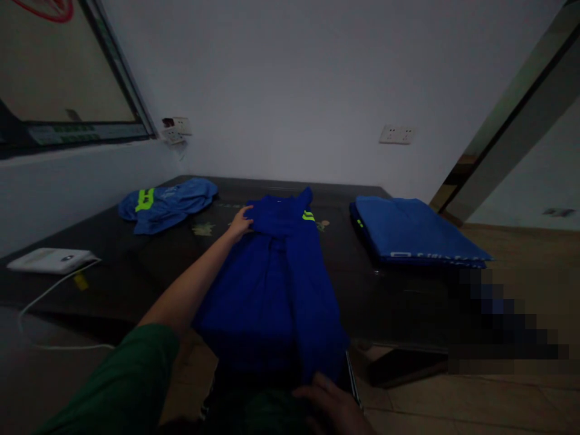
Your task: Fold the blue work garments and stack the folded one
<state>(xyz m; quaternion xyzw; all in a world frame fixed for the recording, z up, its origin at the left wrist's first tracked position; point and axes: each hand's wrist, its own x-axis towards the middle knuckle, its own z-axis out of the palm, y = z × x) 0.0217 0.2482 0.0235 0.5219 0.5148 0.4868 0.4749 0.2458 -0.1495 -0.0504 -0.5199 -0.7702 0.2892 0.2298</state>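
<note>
A dark blue shirt (272,284) with yellow-green stripes lies on the dark table, its lower part hanging over the front edge toward me. One sleeve runs lengthwise down its right side. My left hand (240,223) is stretched out to the shirt's left shoulder, fingers closed on the cloth there. Near my lap, my right hand (333,399) grips the lower right end of the shirt; this area is dim, and part of the fingers is hard to see.
Folded blue garments (412,229) are stacked on the right of the table (357,302). A crumpled blue garment (172,202) lies at the back left. A white device (49,260) with a cable (38,305) sits at the left. A wall stands behind.
</note>
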